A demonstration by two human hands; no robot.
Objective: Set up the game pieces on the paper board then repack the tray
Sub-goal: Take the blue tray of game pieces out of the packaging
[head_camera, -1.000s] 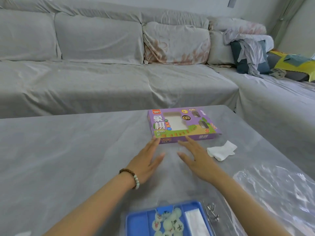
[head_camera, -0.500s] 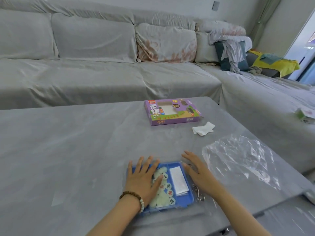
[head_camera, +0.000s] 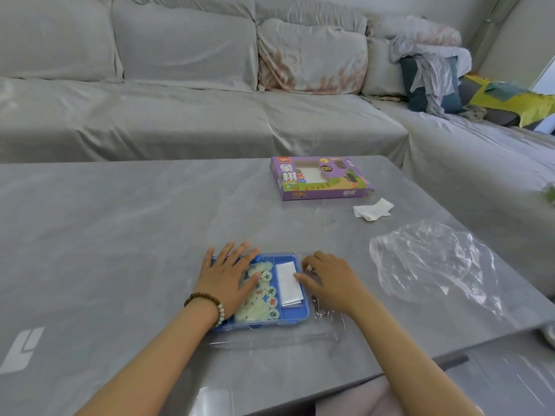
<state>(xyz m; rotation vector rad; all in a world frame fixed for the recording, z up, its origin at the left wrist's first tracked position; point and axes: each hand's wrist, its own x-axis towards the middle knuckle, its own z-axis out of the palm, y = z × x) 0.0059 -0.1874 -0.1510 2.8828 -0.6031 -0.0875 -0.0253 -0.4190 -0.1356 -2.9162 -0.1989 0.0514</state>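
A blue plastic tray [head_camera: 288,321] lies near the front of the grey table. It holds several pale round game pieces [head_camera: 265,298] with black and red characters, and a folded white paper [head_camera: 289,283] in its right compartment. My left hand [head_camera: 229,276] lies flat over the tray's left part, fingers spread, thumb on the pieces. My right hand [head_camera: 329,279] rests at the tray's right edge, fingers curled, thumb touching the folded paper. A clear lid or sleeve [head_camera: 270,340] sits under the tray.
A purple game box [head_camera: 321,178] lies further back on the table. A crumpled white tissue [head_camera: 372,209] and a clear plastic bag [head_camera: 435,262] lie to the right. A metal keyring clip [head_camera: 319,307] lies beside the tray. A covered sofa stands behind the table.
Both hands came back from near the purple box to the blue tray. The left hand now lies on the pieces and the right thumb has reached the folded paper.
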